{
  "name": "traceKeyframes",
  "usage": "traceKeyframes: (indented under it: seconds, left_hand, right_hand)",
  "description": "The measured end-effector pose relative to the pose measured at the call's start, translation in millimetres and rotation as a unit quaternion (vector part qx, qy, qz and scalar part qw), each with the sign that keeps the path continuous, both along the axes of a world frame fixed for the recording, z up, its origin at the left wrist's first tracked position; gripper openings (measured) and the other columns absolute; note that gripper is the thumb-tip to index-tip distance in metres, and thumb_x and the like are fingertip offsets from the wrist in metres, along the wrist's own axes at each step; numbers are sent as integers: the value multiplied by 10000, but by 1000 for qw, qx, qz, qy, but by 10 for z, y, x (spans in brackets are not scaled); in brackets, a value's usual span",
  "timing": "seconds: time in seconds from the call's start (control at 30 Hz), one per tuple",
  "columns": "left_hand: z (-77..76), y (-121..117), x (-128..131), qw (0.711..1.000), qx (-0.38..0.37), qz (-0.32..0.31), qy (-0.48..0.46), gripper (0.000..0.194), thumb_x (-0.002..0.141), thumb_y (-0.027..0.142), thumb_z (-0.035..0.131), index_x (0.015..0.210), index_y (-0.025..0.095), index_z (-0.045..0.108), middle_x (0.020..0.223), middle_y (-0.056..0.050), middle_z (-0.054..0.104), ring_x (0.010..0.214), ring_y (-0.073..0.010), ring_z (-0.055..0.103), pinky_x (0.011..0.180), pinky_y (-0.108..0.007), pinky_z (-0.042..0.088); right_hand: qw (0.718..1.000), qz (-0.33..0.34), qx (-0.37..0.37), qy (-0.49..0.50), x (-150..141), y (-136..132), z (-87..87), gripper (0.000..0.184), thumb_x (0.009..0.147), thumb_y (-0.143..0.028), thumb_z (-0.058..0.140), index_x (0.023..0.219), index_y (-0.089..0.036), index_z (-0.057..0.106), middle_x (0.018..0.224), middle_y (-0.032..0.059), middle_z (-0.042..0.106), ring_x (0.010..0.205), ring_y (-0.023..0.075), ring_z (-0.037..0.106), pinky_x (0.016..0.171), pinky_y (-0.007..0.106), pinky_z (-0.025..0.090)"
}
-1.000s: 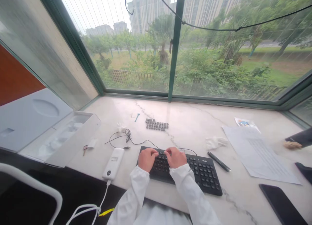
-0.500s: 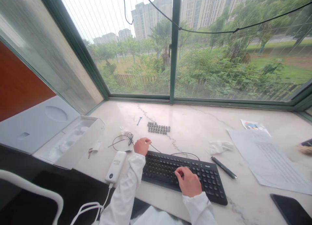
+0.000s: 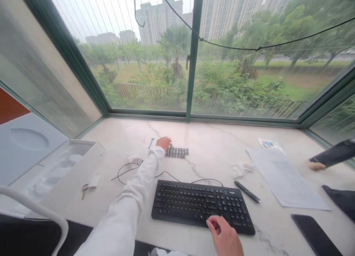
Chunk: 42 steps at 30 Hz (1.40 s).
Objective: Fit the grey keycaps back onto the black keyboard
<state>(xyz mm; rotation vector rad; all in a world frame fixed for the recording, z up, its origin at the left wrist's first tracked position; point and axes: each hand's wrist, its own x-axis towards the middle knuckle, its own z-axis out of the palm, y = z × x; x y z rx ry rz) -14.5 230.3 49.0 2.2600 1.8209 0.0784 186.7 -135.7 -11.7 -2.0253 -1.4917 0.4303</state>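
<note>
My left hand is stretched far forward over the marble sill, its fingers curled at the left end of a small block of loose dark keycaps; whether it grips one is hidden. My right hand rests at the front right edge of the black keyboard, fingers loosely bent on the keys and holding nothing I can see. A small blue tool lies just left of my left hand. Both arms are in white sleeves.
A black cable coils left of the keyboard. A pen, crumpled tissue, printed sheets and a dark phone lie to the right. An open white box sits left. Another person's hand rests at far right.
My left hand left the keyboard and reached forward to the block of keycaps. My right hand slid back and right to the keyboard's front edge. The view shifted left.
</note>
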Motion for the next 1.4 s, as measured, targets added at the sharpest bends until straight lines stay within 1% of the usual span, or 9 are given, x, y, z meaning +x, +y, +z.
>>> traceKeyframes:
  seconds: [0.33, 0.6, 0.7, 0.8, 0.93, 1.07, 1.17, 1.27, 1.4]
  left_hand:
    - [-202, 316, 61, 997, -39, -61, 23, 174, 726, 292, 644, 849, 191, 715, 1014, -94, 653, 971, -213, 574, 871, -288, 401]
    - [112, 143, 245, 998, 6, -64, -11, 291, 771, 331, 550, 945, 141, 686, 964, -139, 646, 972, -260, 579, 862, -344, 422]
    - [253, -168, 456, 996, 22, -74, -46, 346, 822, 390, 476, 1016, 163, 651, 968, -114, 643, 960, -238, 580, 846, -334, 426]
    - [282, -749, 673, 985, 35, -111, -130, 366, 850, 433, 426, 1025, 187, 633, 956, -88, 642, 909, -213, 586, 825, -332, 430]
    - [148, -1703, 741, 947, 4, -182, -263, 284, 845, 394, 455, 978, 218, 634, 899, -53, 648, 817, -175, 596, 777, -289, 451]
    - [-65, -2395, 419, 933, -79, -223, -271, 234, 816, 394, 521, 955, 251, 643, 872, -22, 657, 762, -165, 613, 705, -268, 468]
    - [-197, -2655, 56, 918, -137, -210, -306, 220, 845, 399, 502, 960, 281, 648, 890, 10, 666, 761, -133, 621, 704, -237, 469]
    - [-286, -2770, -237, 916, -149, -130, -348, 239, 883, 391, 453, 997, 296, 641, 930, 15, 666, 810, -115, 622, 740, -212, 470]
    - [-357, -2802, -368, 929, -126, -62, -342, 211, 873, 386, 479, 965, 299, 648, 932, 23, 673, 821, -120, 622, 748, -204, 478]
  right_hand:
    - [994, -94, -55, -6, -11, -275, 39, 500, 813, -673, 295, 741, -267, 578, 669, 9, 589, 528, 151, 511, 613, 300, 426]
    - [993, -111, -43, -9, -162, -321, 8, 448, 802, -628, 338, 696, -264, 577, 632, 0, 581, 490, 140, 493, 557, 274, 423]
    - [993, -97, -62, -3, -190, -300, -3, 428, 801, -621, 353, 718, -264, 573, 647, -1, 585, 503, 140, 502, 560, 273, 426]
    - [993, -83, -88, 4, -230, -256, -4, 418, 806, -621, 355, 758, -265, 569, 675, 1, 591, 531, 146, 520, 586, 282, 428]
    - [994, -63, -84, -1, -306, -204, -11, 451, 821, -626, 328, 770, -250, 572, 679, 11, 595, 536, 149, 520, 594, 294, 424]
    - [996, -30, -84, -8, -359, -175, -21, 485, 840, -624, 303, 747, -234, 577, 653, 10, 586, 520, 142, 513, 600, 296, 422]
    - [996, -8, -86, -16, -391, -116, -4, 492, 847, -620, 303, 737, -233, 586, 652, 9, 585, 520, 135, 514, 604, 286, 419]
    - [997, 6, -78, -13, -454, 7, 43, 478, 848, -609, 324, 733, -234, 597, 654, 6, 588, 526, 130, 518, 612, 276, 417]
    - [996, 16, -70, 51, -577, 210, 126, 440, 831, -601, 382, 758, -227, 602, 670, 5, 603, 549, 131, 535, 616, 265, 425]
